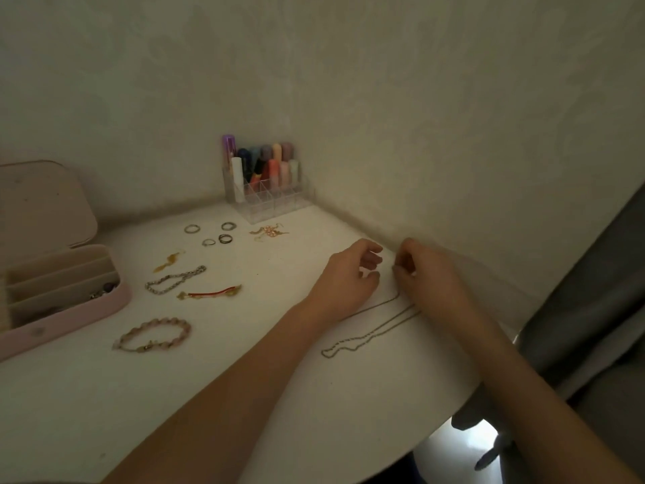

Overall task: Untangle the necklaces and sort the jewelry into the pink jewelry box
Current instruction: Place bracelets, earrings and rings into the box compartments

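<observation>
Both hands work the chains (375, 330) on the tabletop (244, 379): right hand (427, 274) pinching, left hand (349, 274) loosely curled; a tug could tighten the knot.

My round white table (265, 396) is holding an open pink jewelry box (66, 309) at nine o'clock and thin silver chain necklaces (370, 335) at three.

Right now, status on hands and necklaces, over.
Right hand pinching necklace chains; left hand curled beside, grip unclear. Chains trail on table. Pink jewelry box open, far left. Nothing blocking.
</observation>
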The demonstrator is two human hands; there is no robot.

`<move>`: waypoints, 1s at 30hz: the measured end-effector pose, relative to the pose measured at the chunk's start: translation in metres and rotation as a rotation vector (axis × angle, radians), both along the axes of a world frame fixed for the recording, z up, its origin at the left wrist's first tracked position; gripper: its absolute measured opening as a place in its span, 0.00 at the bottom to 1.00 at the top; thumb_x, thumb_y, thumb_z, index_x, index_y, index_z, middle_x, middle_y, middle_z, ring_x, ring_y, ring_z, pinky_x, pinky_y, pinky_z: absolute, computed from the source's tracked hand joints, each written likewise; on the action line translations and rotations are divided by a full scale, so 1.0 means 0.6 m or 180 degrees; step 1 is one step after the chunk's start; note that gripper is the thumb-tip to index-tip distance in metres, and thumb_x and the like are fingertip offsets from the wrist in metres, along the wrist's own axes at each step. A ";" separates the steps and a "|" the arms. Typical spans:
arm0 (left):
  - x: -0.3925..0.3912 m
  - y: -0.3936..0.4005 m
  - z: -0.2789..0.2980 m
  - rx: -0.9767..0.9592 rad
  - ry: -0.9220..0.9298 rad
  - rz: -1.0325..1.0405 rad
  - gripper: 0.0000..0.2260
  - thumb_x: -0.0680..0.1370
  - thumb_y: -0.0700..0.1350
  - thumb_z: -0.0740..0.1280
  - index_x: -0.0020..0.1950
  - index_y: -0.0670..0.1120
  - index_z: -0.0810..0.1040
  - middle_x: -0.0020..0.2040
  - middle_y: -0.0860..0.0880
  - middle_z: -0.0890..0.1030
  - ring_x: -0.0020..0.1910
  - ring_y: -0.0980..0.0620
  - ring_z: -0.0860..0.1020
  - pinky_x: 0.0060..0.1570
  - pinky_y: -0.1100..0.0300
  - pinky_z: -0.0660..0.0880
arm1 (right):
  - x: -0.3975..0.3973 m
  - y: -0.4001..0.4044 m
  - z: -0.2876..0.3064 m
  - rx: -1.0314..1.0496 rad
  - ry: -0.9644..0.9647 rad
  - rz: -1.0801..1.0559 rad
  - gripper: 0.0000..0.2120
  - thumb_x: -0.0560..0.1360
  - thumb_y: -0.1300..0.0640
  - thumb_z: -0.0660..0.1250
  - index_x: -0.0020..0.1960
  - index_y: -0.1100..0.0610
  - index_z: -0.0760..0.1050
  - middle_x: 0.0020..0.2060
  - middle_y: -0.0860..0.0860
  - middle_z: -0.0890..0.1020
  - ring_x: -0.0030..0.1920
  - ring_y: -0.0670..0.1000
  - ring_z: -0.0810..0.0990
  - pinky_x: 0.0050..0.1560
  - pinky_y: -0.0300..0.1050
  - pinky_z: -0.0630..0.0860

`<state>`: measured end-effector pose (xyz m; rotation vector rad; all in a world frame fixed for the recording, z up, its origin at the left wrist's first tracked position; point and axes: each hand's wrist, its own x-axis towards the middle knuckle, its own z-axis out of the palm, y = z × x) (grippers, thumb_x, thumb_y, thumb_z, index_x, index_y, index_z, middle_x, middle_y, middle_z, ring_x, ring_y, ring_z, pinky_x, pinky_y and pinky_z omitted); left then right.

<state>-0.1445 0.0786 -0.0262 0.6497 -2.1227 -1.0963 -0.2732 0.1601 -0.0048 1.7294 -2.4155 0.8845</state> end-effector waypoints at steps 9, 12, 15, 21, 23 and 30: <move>0.010 0.007 0.034 0.1662 0.0620 -0.0234 0.22 0.76 0.33 0.64 0.68 0.44 0.63 0.54 0.47 0.75 0.38 0.54 0.81 0.49 0.60 0.79 | 0.054 -0.036 0.042 -0.1073 -0.2602 0.0270 0.04 0.74 0.66 0.67 0.43 0.59 0.74 0.36 0.56 0.83 0.37 0.52 0.83 0.35 0.43 0.78; 0.028 -0.001 0.039 0.1597 0.0708 -0.0216 0.12 0.79 0.33 0.60 0.62 0.38 0.70 0.52 0.43 0.78 0.34 0.55 0.81 0.46 0.60 0.80 | 0.077 -0.065 0.060 -0.1180 -0.3157 0.0392 0.04 0.76 0.65 0.65 0.44 0.58 0.72 0.37 0.53 0.83 0.35 0.53 0.82 0.39 0.48 0.80; 0.070 -0.017 0.054 0.1546 0.0875 0.0093 0.12 0.79 0.36 0.63 0.63 0.38 0.73 0.52 0.40 0.81 0.35 0.54 0.80 0.46 0.60 0.79 | 0.098 -0.094 0.086 -0.1091 -0.3355 0.0727 0.03 0.78 0.63 0.63 0.47 0.58 0.70 0.41 0.55 0.83 0.34 0.54 0.82 0.34 0.46 0.80; 0.212 -0.048 0.070 0.1368 0.0770 0.0626 0.07 0.77 0.35 0.65 0.50 0.43 0.81 0.40 0.47 0.83 0.35 0.56 0.81 0.43 0.65 0.78 | 0.167 -0.167 0.130 -0.0920 -0.3945 0.1692 0.02 0.79 0.65 0.62 0.48 0.61 0.69 0.38 0.58 0.80 0.33 0.51 0.81 0.37 0.42 0.81; 0.258 -0.055 0.074 0.1349 0.0638 0.0788 0.06 0.77 0.35 0.65 0.47 0.43 0.81 0.38 0.47 0.83 0.36 0.55 0.82 0.43 0.65 0.79 | 0.200 -0.192 0.144 -0.0922 -0.4429 0.1981 0.03 0.79 0.66 0.61 0.47 0.61 0.69 0.37 0.58 0.79 0.32 0.52 0.79 0.36 0.41 0.80; 0.381 -0.066 0.091 0.1139 0.0460 0.1538 0.06 0.78 0.35 0.65 0.44 0.42 0.80 0.36 0.48 0.84 0.37 0.54 0.83 0.41 0.64 0.79 | 0.308 -0.255 0.174 -0.0633 -0.4671 0.2579 0.06 0.77 0.67 0.63 0.43 0.60 0.71 0.36 0.57 0.79 0.32 0.49 0.79 0.36 0.39 0.79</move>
